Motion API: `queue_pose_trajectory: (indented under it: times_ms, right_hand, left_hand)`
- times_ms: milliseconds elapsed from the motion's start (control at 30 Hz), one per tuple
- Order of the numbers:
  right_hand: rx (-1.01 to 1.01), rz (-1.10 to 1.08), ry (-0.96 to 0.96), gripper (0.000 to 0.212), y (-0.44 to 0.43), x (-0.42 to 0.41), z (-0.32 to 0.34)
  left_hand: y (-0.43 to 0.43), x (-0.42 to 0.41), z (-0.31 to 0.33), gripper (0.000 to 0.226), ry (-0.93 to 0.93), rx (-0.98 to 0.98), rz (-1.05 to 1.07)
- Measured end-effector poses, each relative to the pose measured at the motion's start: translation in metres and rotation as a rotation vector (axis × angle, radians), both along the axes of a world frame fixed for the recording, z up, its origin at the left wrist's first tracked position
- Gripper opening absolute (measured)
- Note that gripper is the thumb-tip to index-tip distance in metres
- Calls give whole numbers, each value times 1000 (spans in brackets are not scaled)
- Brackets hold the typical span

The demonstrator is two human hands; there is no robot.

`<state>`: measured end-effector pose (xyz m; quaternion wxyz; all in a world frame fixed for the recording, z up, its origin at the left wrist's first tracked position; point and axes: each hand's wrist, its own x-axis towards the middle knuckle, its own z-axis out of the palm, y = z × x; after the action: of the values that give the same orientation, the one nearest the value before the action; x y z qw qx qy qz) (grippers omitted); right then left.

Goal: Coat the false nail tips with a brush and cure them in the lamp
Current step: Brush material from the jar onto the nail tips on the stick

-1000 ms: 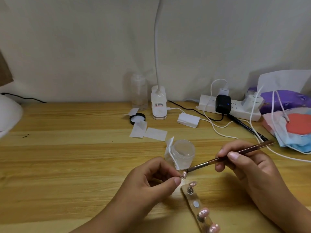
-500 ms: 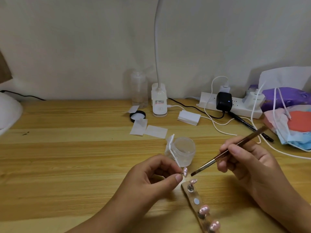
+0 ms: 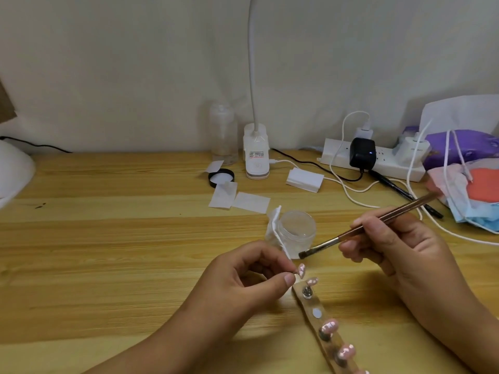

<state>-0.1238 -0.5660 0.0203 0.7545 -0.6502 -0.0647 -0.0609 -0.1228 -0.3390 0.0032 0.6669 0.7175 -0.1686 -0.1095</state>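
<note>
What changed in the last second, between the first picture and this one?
The right hand lifted the brush off the nail tip and swung its bristles up toward the clear jar. The left hand kept holding that tip; the strip of other tips stayed put.

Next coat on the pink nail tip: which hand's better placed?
Right. The right hand grips the thin brown brush, its bristles just above the pink false nail tip. The left hand is occupied pinching that tip.
</note>
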Motion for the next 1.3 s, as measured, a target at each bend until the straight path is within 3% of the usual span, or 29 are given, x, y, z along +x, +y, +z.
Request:
queue_pose_trajectory:
  times_ms: [300,933,1133,1300]
  right_hand:
    - [25,72,14,43,3,-2,1]
    - [2,-24,0,46,2,2,-2]
    - [12,55,5,43,2,0,-2]
    - [-8,-32,-12,44,2,2,-4]
  left_hand:
    - [-1,-1,0,7,9,16,13]
    - [-1,-2,3,5,18,17,4]
    - [-1,-1,1,4,26,12,8]
    - [-1,0,-1,5,45,-31,-3]
